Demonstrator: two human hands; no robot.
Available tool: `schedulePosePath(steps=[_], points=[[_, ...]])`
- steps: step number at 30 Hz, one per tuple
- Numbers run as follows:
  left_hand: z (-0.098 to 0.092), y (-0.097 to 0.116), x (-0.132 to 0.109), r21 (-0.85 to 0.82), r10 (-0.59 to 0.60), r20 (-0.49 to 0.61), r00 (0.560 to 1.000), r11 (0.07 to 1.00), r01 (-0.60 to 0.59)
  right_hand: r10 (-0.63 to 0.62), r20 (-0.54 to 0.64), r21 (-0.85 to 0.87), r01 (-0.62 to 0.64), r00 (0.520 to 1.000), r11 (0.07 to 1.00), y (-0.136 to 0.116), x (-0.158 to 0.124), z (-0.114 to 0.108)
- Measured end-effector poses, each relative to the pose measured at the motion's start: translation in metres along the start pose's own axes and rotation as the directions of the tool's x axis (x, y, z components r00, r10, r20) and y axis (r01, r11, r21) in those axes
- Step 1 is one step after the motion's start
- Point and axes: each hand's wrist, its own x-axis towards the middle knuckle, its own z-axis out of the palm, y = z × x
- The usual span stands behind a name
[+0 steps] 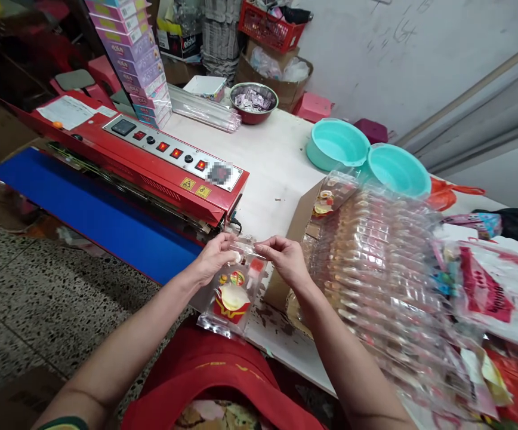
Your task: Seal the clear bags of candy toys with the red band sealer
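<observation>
Between my hands hangs a clear plastic packet (234, 295) with small red and yellow toy pieces inside. My left hand (214, 257) pinches its top left corner and my right hand (286, 258) pinches its top right corner. The packet is just in front of the end of a red sealing machine (151, 161) with a blue conveyor belt (93, 209). To the right of my right hand lies a long overlapping stack of similar filled clear packets (384, 269) on a cardboard box (301, 218).
Two teal plastic basins (366, 156) stand at the back of the white table (272, 161). A metal bowl (253, 101) of small items, clear tubes and a stack of purple boxes (136, 54) are behind the machine. Red and white printed bags (496, 292) lie at the right.
</observation>
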Motion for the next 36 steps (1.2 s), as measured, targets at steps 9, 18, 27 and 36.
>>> schedulePosePath(steps=[9, 18, 27, 36], points=[[-0.009, 0.001, -0.001, -0.023, -0.074, -0.163, 0.984, 0.997, 0.071, 0.038, 0.143, -0.018, -0.036, 0.989, 0.999, 0.0, 0.002, -0.001], [-0.014, -0.006, 0.003, -0.195, -0.105, -0.332, 0.937, 0.98, 0.041, 0.166, 0.239, -0.054, -0.158, 0.957, 0.986, 0.01, 0.01, 0.006], [-0.03, -0.029, 0.022, -0.086, 0.056, -0.501, 0.863, 0.99, -0.114, 0.114, 0.091, 0.065, -0.121, 0.989, 0.991, 0.026, 0.016, 0.028], [-0.055, -0.018, 0.029, -0.169, -0.14, -0.438, 0.888, 0.983, 0.071, 0.139, -0.046, 0.187, -0.128, 0.989, 0.974, 0.05, 0.035, 0.05]])
